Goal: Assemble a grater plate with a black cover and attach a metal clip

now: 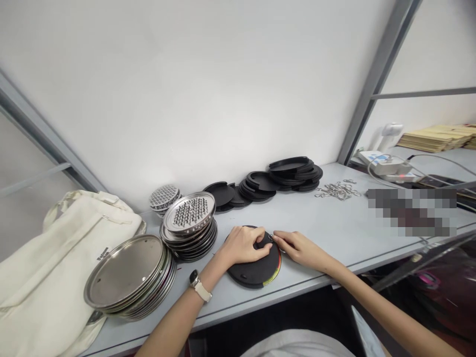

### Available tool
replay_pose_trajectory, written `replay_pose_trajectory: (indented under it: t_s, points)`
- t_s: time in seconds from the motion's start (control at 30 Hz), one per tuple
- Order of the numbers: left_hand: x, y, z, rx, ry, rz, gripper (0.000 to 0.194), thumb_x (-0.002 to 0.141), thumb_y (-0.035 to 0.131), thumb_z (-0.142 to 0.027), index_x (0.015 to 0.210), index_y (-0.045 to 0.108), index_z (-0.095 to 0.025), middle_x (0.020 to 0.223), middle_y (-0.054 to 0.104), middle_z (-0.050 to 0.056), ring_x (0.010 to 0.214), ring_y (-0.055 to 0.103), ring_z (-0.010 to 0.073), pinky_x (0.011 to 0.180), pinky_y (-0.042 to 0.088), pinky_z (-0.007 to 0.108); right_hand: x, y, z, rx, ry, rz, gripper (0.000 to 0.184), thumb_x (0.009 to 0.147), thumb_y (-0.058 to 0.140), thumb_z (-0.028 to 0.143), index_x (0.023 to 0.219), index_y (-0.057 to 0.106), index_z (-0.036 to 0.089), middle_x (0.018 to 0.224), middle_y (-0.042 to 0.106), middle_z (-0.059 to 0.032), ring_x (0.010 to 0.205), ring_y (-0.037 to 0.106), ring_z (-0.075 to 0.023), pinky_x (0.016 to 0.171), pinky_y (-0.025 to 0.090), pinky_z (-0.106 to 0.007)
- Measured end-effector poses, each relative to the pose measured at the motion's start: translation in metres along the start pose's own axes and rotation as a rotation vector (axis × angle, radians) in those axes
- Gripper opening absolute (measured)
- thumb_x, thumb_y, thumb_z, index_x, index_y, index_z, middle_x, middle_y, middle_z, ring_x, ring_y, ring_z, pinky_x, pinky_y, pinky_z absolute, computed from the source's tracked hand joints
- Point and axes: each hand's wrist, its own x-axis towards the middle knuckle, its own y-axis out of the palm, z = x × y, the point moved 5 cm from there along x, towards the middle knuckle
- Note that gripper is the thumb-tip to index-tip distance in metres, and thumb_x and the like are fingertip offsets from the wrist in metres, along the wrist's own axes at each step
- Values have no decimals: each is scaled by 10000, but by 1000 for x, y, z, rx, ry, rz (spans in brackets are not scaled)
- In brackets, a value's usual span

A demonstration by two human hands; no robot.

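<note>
A round black disc [256, 272] with a red, yellow and green strip along its right edge lies near the table's front edge. Over its upper part rests my left hand [243, 244], fingers curled and thumb bent inward, holding it against the tabletop. At the disc's upper right edge, my right hand [297, 249] pinches a small metal clip [270, 238], partly hidden by the fingers. Behind my left hand, a stack of round metal graters [191, 213] leans slightly. Farther right lies a loose heap of small metal clips [338, 191].
Stacked round metal plates [126, 272] stand at the left beside a cream cloth bag [74, 253]. Black round holders [293, 171] are piled along the wall, near smaller graters [163, 196]. Grey metal posts [379, 79] frame the table; white devices with cables [386, 163] lie right.
</note>
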Motion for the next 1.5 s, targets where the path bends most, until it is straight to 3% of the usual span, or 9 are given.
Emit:
replay_pose_trajectory:
  t_s: [0.2, 0.5, 0.67, 0.93, 1.2, 1.5]
  points:
    - [2, -1, 8, 80, -40, -28, 186, 843, 493, -370, 763, 506, -202, 634, 560, -22, 573, 518, 126, 526, 280, 250, -2, -1, 3, 135, -1, 85, 381, 954, 280, 428, 672, 390, 197, 604, 380, 41, 567, 382, -116, 561, 340, -236]
    - [-2, 0, 3, 120, 44, -6, 106, 834, 490, -299, 789, 482, -204, 662, 570, -19, 601, 528, 135, 553, 284, 249, -1, -2, -3, 225, 21, -30, 340, 947, 299, 412, 687, 359, 202, 632, 366, 45, 583, 366, -113, 568, 334, -228]
    - [-4, -2, -2, 127, 102, 20, 117, 878, 415, -243, 790, 481, -204, 667, 568, -16, 593, 527, 131, 553, 277, 261, -1, -1, -1, 164, 10, -46, 321, 947, 303, 395, 703, 379, 202, 625, 364, 47, 584, 368, -115, 568, 331, -229]
    - [-4, 1, 2, 129, 70, 52, 123, 899, 377, -205, 853, 491, -193, 730, 596, 6, 635, 550, 150, 577, 306, 262, 7, 6, 2, 15, 85, -106, 327, 955, 291, 358, 681, 384, 205, 596, 461, 32, 563, 457, -130, 569, 313, -244]
    - [-5, -4, 3, 0, 66, -7, 164, 889, 333, -126, 796, 455, -184, 776, 548, 7, 675, 491, 133, 630, 341, 239, 9, 10, 3, -31, 89, -129, 321, 952, 289, 364, 675, 357, 216, 558, 420, 38, 522, 452, -135, 547, 294, -244]
    - [-4, 1, 6, -14, 34, 39, 186, 796, 368, -61, 692, 464, -181, 627, 492, -15, 570, 414, 119, 562, 292, 243, 7, 11, 3, -47, 67, -120, 310, 957, 283, 351, 693, 377, 218, 555, 421, 38, 511, 451, -132, 541, 307, -242]
